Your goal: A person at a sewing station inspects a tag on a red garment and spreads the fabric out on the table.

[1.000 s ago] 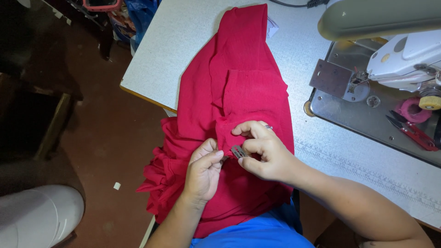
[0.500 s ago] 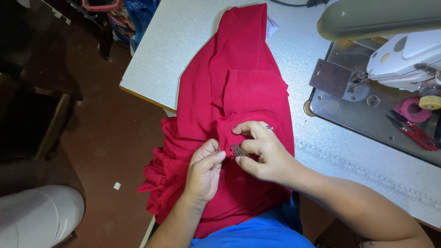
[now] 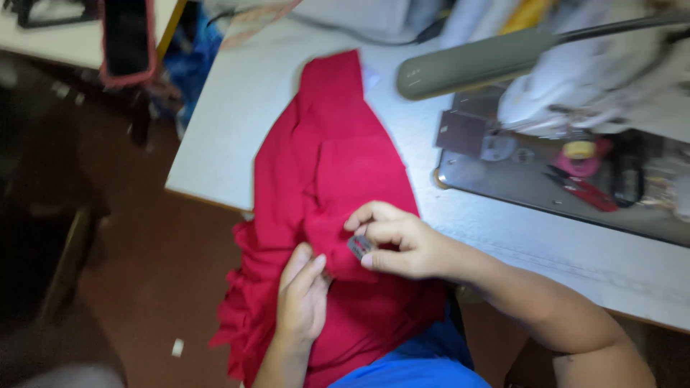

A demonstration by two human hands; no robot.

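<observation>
Right hand [image 3: 406, 248] curled, thumb and forefinger pinching a small dark flat piece [image 3: 359, 246], seemingly a blade or clip, though too small to tell which; left hand [image 3: 302, 298] laid on the red cloth [image 3: 330, 172] with fingers bent and pressing a fold, closed on nothing that can be made out. The small piece sits between the two hands, touching the cloth, just right of the left fingertips [image 3: 313, 262] and at the tip of the right thumb; the right hand is plainly the nearer, since it holds the piece.

The cloth lies with its long axis running away from the person, its narrow end far up the worktop [image 3: 215, 136] and its wide, gathered end spilling over the near edge toward the lap. Both hands work at the near part, where the cloth crosses the edge.

Right of the cloth and apart from it, a sewing machine [image 3: 575, 93] stands on a metal plate [image 3: 503, 172] set into the worktop. A grey-green lamp head [image 3: 467, 68] hangs over the far end of the plate. Small red snips [image 3: 586, 190] and a pink spool [image 3: 582, 154] lie on the plate, well apart from the hands. Brown floor [image 3: 144, 273] shows at left.
</observation>
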